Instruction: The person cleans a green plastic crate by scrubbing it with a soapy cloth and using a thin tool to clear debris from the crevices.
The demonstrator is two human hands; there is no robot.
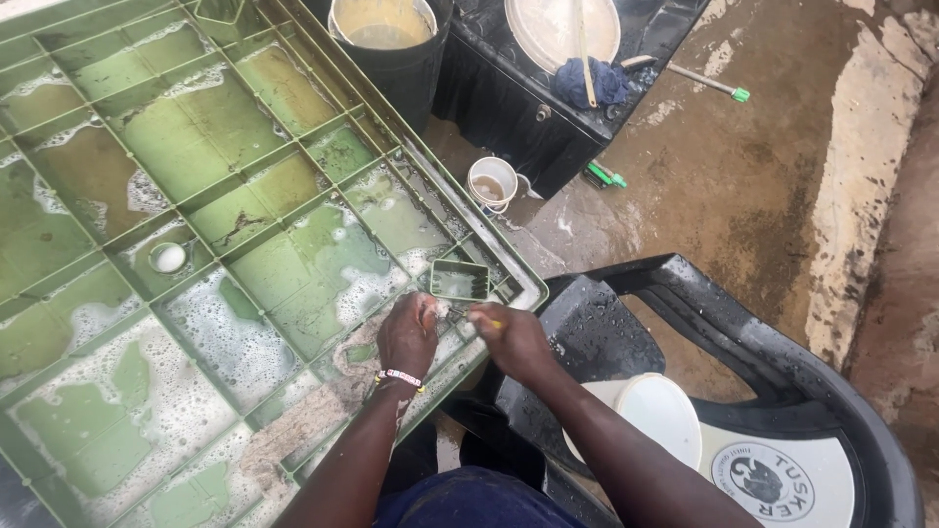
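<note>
A large green ribbed plastic panel (293, 147) lies flat, its compartments full of soapy water and foam. My left hand (408, 330), with a beaded bracelet on the wrist, is closed at the panel's near right corner, by a small rectangular pocket (460, 281). My right hand (511, 337) is closed on a small yellow-handled thing (495, 323), held against the same corner, right next to the left hand. What the left hand grips is hidden by its fingers.
A black plastic chair (743, 332) stands at the right with a white lid (657, 411) on its seat. Farther off are a black bucket of murky water (386, 29), a small white cup (492, 182), a black tub (528, 98) with a blue cloth (589, 80), and wet concrete floor (753, 176).
</note>
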